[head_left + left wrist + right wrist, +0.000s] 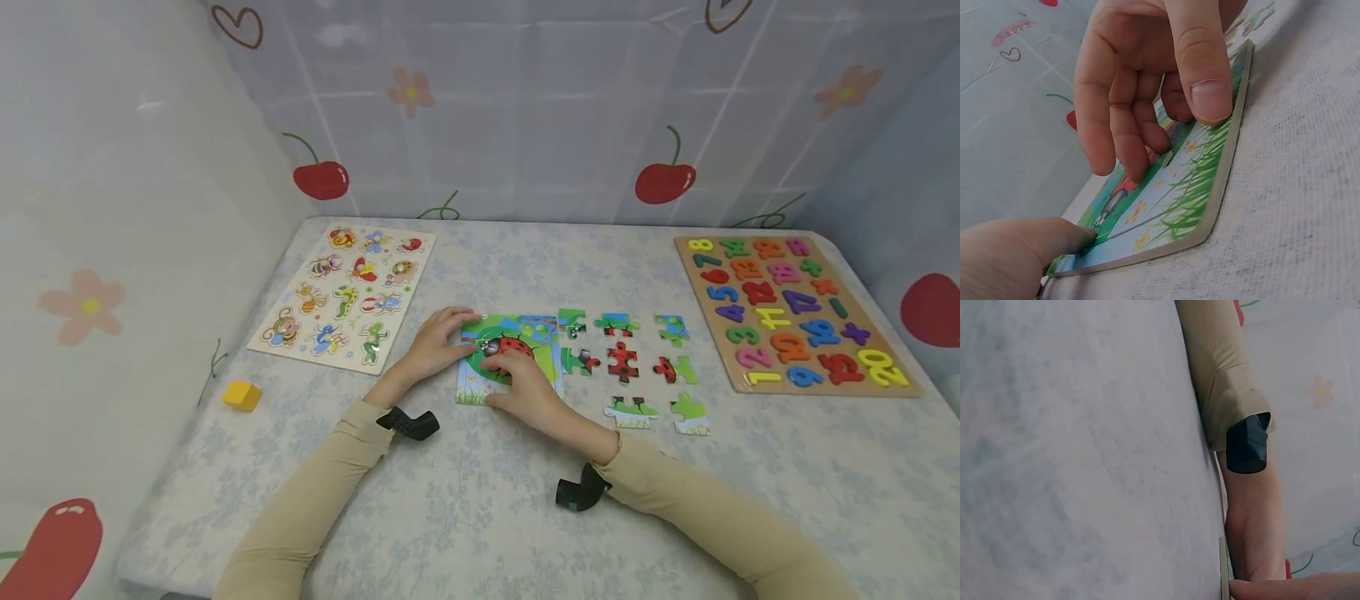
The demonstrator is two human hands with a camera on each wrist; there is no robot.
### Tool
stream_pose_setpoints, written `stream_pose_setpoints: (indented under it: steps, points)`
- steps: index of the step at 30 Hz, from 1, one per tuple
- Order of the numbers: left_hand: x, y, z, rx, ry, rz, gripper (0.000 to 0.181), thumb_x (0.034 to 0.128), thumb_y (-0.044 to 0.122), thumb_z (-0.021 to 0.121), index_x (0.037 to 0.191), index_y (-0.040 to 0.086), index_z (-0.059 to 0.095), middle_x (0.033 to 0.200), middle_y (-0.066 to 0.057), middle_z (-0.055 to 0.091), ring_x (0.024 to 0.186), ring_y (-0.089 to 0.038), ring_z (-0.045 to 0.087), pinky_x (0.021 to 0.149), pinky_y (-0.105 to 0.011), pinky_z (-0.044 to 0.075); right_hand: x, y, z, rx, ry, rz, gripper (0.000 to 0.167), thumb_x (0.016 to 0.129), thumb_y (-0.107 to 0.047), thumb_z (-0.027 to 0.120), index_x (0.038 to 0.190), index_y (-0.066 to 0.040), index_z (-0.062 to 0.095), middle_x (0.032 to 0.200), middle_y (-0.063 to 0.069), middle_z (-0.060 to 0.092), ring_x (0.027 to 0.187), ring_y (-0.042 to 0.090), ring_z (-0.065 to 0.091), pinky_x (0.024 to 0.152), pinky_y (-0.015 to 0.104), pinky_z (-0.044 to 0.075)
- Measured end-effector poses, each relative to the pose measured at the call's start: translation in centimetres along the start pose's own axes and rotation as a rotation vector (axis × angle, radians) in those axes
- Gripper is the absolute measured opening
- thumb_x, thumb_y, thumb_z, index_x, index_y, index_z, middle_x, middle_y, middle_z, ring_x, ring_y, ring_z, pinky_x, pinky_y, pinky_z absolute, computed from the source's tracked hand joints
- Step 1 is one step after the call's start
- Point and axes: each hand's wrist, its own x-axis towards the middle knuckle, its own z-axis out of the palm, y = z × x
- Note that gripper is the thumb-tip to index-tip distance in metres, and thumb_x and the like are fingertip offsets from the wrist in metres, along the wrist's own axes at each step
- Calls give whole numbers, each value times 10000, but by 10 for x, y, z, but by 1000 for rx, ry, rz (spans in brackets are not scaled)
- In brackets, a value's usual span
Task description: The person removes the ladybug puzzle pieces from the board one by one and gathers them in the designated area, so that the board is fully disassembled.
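Observation:
A ladybug jigsaw puzzle lies flat in its thin board at the middle of the table. At its left side rests my left hand; the thumb touches the picture and the other fingers reach the top left corner. Over the lower right part is my right hand, with fingers loosely bent above the ladybug and the thumb at the grassy bottom edge. No piece shows between those fingers. Several loose jigsaw pieces lie to the right of the board, some close to its edge.
An insect peg puzzle board lies at the back left. On the right is a number puzzle board with coloured figures. A yellow block sits near the left table edge. Patterned curtains surround the table.

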Motion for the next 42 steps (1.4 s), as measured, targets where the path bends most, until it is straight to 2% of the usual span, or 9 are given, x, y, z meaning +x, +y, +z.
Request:
stream_pose_setpoints:
  steps: [4,9,13,17,23,29,34,37,42]
  points:
    - [-1,-1,-1,6,-3,-5,470,882,240,678,1325,139,557,1419,-91,459,1366,-302,360,1138,-561,233,2,4,2,37,23,-14,405,741,2,779,1127,-34,665,1033,104,600,891,202,532,776,292,485]
    - [-2,-1,-1,10,3,4,473,879,235,684,1324,133,558,1418,-100,458,1358,-308,363,1130,-565,242,4,10,2,185,71,8,246,814,51,688,1054,-1,675,1001,141,568,849,208,554,719,218,502]
    - [-2,-1,0,16,5,8,476,876,231,688,1324,134,557,1416,-101,460,1357,-307,364,1128,-566,240,4,13,-2,290,94,32,180,847,43,652,1025,22,668,1028,176,610,885,243,618,756,220,538]
    - [0,1,2,15,0,17,471,876,215,685,1323,133,558,1412,-105,462,1355,-312,366,1127,-567,241,-2,14,-20,336,103,90,190,865,33,632,1053,17,654,1091,193,628,946,270,627,793,218,533]
    - [1,1,3,14,-6,36,450,885,153,648,1324,125,556,1408,-112,463,1353,-309,367,1135,-561,229,-26,22,-60,325,127,193,218,864,10,642,1081,24,640,1138,208,607,917,155,610,761,188,519]
    - [2,0,2,35,-9,37,414,910,127,597,1322,123,555,1412,-113,455,1355,-305,360,1142,-553,217,-58,37,-88,258,147,222,224,859,3,647,1077,54,630,1117,244,616,814,16,600,695,225,536]
    - [-1,-1,2,32,-4,31,396,918,121,581,1313,117,562,1411,-119,456,1356,-311,357,1141,-560,213,-75,45,-92,183,93,235,199,863,26,631,1060,48,636,1073,242,646,789,26,608,638,227,527]
    - [-2,-2,2,22,5,20,400,911,114,582,1311,119,561,1412,-116,456,1357,-311,358,1142,-560,208,-81,46,-88,182,55,236,199,862,29,625,1061,37,636,1043,227,657,789,54,626,626,228,525]
    - [-2,-4,3,0,12,10,397,909,113,579,1305,116,563,1408,-111,462,1358,-308,361,1148,-558,198,-83,46,-82,182,70,239,205,850,21,648,1054,40,638,1004,214,667,794,59,642,664,202,536]
